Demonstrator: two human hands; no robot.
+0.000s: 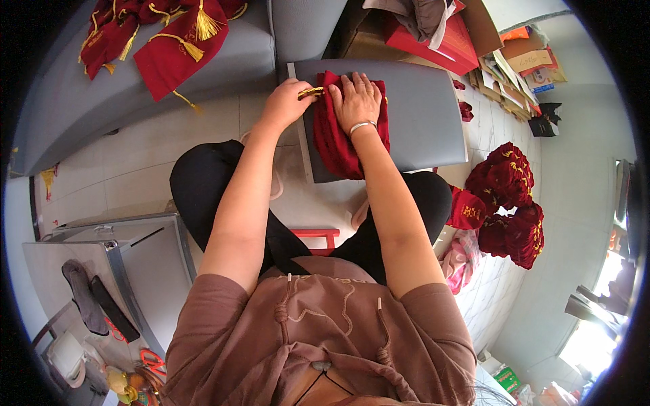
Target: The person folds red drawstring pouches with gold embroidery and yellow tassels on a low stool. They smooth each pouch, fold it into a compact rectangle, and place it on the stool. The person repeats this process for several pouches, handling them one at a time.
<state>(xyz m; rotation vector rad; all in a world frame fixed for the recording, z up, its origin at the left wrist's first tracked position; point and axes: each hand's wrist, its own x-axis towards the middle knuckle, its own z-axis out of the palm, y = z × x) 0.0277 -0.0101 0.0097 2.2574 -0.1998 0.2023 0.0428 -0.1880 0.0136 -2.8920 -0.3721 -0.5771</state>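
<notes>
Dark red velvet drawstring bags or cloth [332, 147] lie in a flat stack on a grey padded bench [421, 116] in front of me. It cannot be told how many layers there are. My left hand [288, 104] pinches a twisted gold cord [311, 92] at the upper left edge of the velvet. Palm down, my right hand [359, 104] rests flat on top of the velvet with its fingers slightly spread. It grips nothing. A bit of gold shows along the velvet's right edge.
Red pouches with gold tassels [183, 56] lie on a grey sofa [228, 61]. Bundled red velvet pouches [502, 177] are on the floor at right. A red box [436, 40] and flattened cardboard [502, 86] stand beyond the bench. Orange-handled scissors [152, 361] are at lower left.
</notes>
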